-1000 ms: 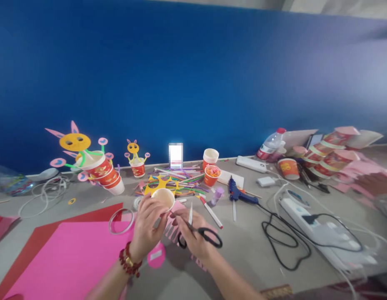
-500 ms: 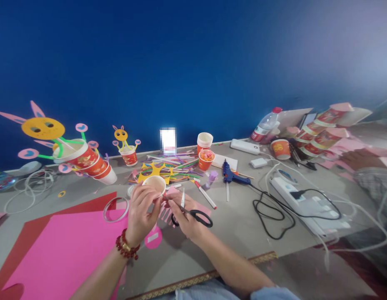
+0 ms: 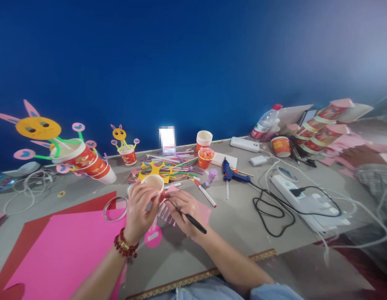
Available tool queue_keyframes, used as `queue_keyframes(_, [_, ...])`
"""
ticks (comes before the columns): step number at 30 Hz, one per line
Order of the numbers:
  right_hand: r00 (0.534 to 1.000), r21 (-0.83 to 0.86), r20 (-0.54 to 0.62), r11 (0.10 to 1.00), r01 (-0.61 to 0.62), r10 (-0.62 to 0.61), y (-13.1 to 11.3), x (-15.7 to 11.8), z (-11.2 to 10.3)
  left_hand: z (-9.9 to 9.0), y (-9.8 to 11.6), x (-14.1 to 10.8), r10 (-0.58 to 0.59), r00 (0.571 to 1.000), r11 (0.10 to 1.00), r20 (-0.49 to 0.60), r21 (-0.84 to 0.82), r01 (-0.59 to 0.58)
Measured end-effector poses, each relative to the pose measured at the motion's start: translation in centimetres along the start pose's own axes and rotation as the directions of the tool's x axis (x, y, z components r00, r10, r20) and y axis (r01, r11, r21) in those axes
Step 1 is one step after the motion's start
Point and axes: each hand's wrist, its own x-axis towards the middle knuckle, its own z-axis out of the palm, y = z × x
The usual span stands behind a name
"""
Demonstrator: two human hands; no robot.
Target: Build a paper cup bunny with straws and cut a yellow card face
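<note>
My left hand (image 3: 142,208) is wrapped round a red paper cup (image 3: 155,183) with a white inside, its open rim tilted up. Close against the cup's right side, my right hand (image 3: 185,212) holds scissors (image 3: 195,221), seen edge-on with the black handle pointing down and right. The fingertips of both hands nearly meet at the cup. Beneath them is pink paper cut into a fringe (image 3: 165,213). A pink paper disc (image 3: 153,236) with a white strip lies just below the hands.
Pink sheets (image 3: 68,250) lie at left, near a tape ring (image 3: 115,208). Behind are yellow cutouts (image 3: 154,171), coloured sticks and cup figures (image 3: 128,154). A blue glue gun (image 3: 233,173), marker (image 3: 205,193) and power strip (image 3: 298,198) are at right, with another person's hand (image 3: 357,156) beyond.
The scissors have turned in my right hand, so their loops now show edge-on instead of spread. The cup and my left hand have shifted very slightly.
</note>
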Motion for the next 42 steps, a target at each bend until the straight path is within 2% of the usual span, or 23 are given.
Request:
queue_keyframes(5, [0.989, 0.161, -0.02, 0.977, -0.143, 0.148, 0.2, -0.5, 0.5, 0.0, 0.4, 0.1, 0.015, 1.0, 1.0, -0.015, 0.018, -0.015])
queue_keyframes(8, [0.951, 0.353, -0.045, 0.895, -0.271, 0.306, 0.8, -0.9, 1.4, -0.2, 0.8, 0.1, 0.016, 1.0, 0.998, 0.006, 0.053, -0.016])
queue_keyframes(10, [0.935, 0.42, -0.049, 0.857, -0.299, 0.35, 1.1, -1.1, 1.9, -0.2, 0.9, 0.1, 0.006, 1.0, 0.998, 0.004, 0.059, -0.006])
queue_keyframes(14, [0.949, 0.374, -0.051, 0.887, -0.27, 0.31, 1.0, -1.0, 1.8, -0.1, 1.0, 0.0, -0.071, 0.997, 0.997, 0.007, -0.034, 0.071])
queue_keyframes(17, [0.985, 0.185, -0.036, 0.969, -0.161, 0.171, 0.6, -0.8, 1.1, -0.1, 0.8, 0.1, -0.102, 0.995, 0.989, 0.025, -0.102, 0.104])
queue_keyframes(21, [1.0, 0.037, 0.004, 0.999, -0.03, 0.03, 0.3, -0.4, 0.4, -0.2, 0.7, 0.2, -0.105, 0.994, 0.986, 0.034, -0.124, 0.109])
queue_keyframes(30, [0.999, 0.011, -0.043, 1.0, -0.002, 0.002, 0.4, -0.2, 0.2, 0.1, 0.8, -0.1, -0.098, 0.995, 0.994, 0.015, -0.053, 0.099])
queue_keyframes(35, [0.998, 0.06, 0.002, 0.996, -0.069, 0.069, 0.3, -0.3, 0.2, -0.3, 1.2, 0.0, -0.048, 0.999, 0.998, 0.024, 0.033, 0.047])
queue_keyframes(39, [0.974, 0.189, -0.021, 0.958, -0.217, 0.225, 0.4, -0.6, 0.7, -0.4, 1.6, 0.0, 0.011, 1.0, 0.997, 0.021, 0.072, -0.012])
queue_keyframes(42, [0.946, 0.256, -0.044, 0.919, -0.301, 0.322, 0.5, -0.9, 1.0, -0.3, 1.8, -0.1, 0.001, 1.0, 0.998, 0.004, 0.065, -0.001])
